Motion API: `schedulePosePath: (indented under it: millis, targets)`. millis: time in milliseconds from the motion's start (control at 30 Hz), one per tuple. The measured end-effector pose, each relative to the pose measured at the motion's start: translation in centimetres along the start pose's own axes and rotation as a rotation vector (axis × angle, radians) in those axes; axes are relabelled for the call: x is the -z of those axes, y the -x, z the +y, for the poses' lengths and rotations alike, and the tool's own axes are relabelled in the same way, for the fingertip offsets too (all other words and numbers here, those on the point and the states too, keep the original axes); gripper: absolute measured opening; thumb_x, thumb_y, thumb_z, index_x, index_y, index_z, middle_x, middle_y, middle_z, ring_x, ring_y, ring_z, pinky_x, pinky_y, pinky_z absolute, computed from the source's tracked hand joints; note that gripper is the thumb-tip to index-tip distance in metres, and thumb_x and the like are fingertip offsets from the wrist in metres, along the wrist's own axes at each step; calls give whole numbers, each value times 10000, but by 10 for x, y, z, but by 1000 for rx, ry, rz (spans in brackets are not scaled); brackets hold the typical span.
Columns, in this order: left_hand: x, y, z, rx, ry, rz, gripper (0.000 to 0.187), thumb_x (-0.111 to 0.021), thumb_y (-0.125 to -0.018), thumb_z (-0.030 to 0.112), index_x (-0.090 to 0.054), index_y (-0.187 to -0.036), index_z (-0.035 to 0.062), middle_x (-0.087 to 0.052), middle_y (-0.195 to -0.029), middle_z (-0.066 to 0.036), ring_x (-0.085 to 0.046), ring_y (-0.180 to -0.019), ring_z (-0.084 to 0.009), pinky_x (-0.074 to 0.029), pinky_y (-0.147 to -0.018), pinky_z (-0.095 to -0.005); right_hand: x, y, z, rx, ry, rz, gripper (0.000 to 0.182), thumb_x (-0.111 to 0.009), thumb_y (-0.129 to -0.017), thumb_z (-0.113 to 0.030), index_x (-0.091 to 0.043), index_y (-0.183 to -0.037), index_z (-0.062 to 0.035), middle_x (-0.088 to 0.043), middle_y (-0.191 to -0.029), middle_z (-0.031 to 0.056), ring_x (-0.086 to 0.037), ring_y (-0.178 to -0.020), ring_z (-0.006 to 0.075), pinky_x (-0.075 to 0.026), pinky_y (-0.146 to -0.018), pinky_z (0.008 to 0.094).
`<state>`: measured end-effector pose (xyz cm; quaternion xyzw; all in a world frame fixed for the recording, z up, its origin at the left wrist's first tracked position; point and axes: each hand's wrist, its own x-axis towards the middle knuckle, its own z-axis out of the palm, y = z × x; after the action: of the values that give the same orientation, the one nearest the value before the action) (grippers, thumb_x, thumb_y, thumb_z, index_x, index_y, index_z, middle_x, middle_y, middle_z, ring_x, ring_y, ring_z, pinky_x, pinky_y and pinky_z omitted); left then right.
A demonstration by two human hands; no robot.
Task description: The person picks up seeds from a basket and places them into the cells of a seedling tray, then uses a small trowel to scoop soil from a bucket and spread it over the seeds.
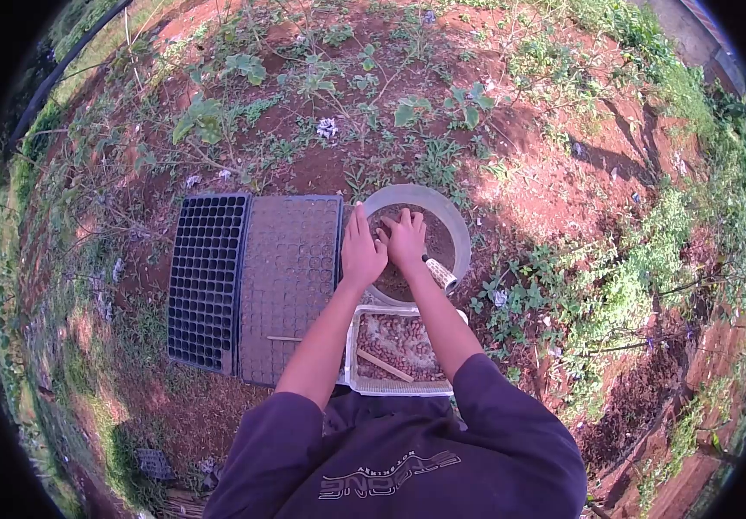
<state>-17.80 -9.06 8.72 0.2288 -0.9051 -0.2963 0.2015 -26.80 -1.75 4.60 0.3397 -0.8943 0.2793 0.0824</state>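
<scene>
My left hand (362,248) reaches across the left rim of a round translucent tub (459,229), fingers stretched out and pointing away from me. Beside it, my right hand (405,240) is over the dark soil (436,229) inside the tub, its fingers apart and slightly bent. Neither hand shows anything held. A pale patterned object (440,274) with a dark end leans at the tub's right side, partly behind my right wrist. Left of the tub lies a cell tray (291,259) covered with brown soil.
Farther left is a black cell tray (206,277) with unfilled cells. Nearest me stands a white basket (353,368) of reddish-brown seeds (377,333) with a flat wooden stick (384,365) in it. A thin stick (284,338) lies on the soil-covered tray. Weeds and red earth surround everything.
</scene>
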Motion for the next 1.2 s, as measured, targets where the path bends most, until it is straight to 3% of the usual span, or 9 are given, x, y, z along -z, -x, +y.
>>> schedulePosePath:
  millis: [233,600,700,800,867,900,1000,1033,1200]
  targets:
    - [0,0,0,22,-12,-19,817,-548,-779,74,-99,-1453,-31,-253,-1456,-254,-285,-1337,-417,-283,-1099,-449,7,-3,-2,-22,-47,17,177,-713,-719,-252,-735,-852,-137,-517,-984,66,-446,-1014,288,-394,-859,426]
    - [2,-1,3,25,8,11,827,-564,-777,86,-104,-1460,4,-297,-1418,-251,-340,-1292,-430,-338,-1056,-463,84,46,-7,59,-37,30,124,-715,-679,-143,-712,-800,-116,-519,-1021,79,-437,-1053,302,-385,-870,424]
    - [2,-1,3,25,7,7,824,-563,-779,89,-107,-1459,6,-305,-1410,-250,-348,-1285,-428,-342,-1052,-463,96,40,-4,48,10,-156,100,-716,-688,-132,-709,-786,-111,-521,-1009,87,-452,-1025,301,-399,-852,416]
    - [2,0,5,17,0,20,815,-560,-766,79,-127,-1450,-15,-324,-1397,-255,-368,-1269,-423,-341,-1050,-459,106,18,4,-52,-238,45,124,-714,-721,-136,-711,-841,-106,-530,-989,91,-467,-980,301,-415,-835,399]
    - [4,1,6,18,-12,31,809,-558,-752,67,-145,-1440,-37,-341,-1385,-261,-386,-1255,-419,-339,-1049,-457,125,10,-1,-128,-104,416,190,-707,-755,-152,-702,-938,-103,-543,-981,94,-474,-950,301,-426,-825,381]
    - [4,2,6,27,-10,21,808,-557,-753,68,-145,-1441,-35,-342,-1383,-260,-386,-1254,-418,-340,-1048,-456,125,14,4,-96,-106,368,277,-706,-765,-174,-678,-1032,-106,-549,-993,99,-470,-967,304,-421,-842,393]
    - [3,-1,5,33,-3,11,816,-560,-766,85,-128,-1451,-14,-324,-1398,-254,-367,-1272,-419,-335,-1055,-455,117,42,22,-45,16,165,312,-711,-759,-195,-668,-1054,-105,-546,-997,108,-457,-1001,313,-406,-875,415]
    - [3,0,4,39,-4,1,825,-565,-778,101,-110,-1460,5,-305,-1414,-248,-346,-1291,-420,-328,-1063,-455,121,51,19,-106,61,77,339,-714,-749,-226,-666,-1060,-102,-561,-1018,114,-435,-1096,334,-354,-947,463]
    - [-1,0,0,22,-26,15,835,-567,-777,104,-102,-1465,11,-308,-1420,-241,-350,-1292,-415,-331,-1064,-453,124,83,10,-116,340,-128,360,-703,-746,-285,-644,-998,-35,-601,-1055,135,-377,-1238,360,-259,-1019,516]
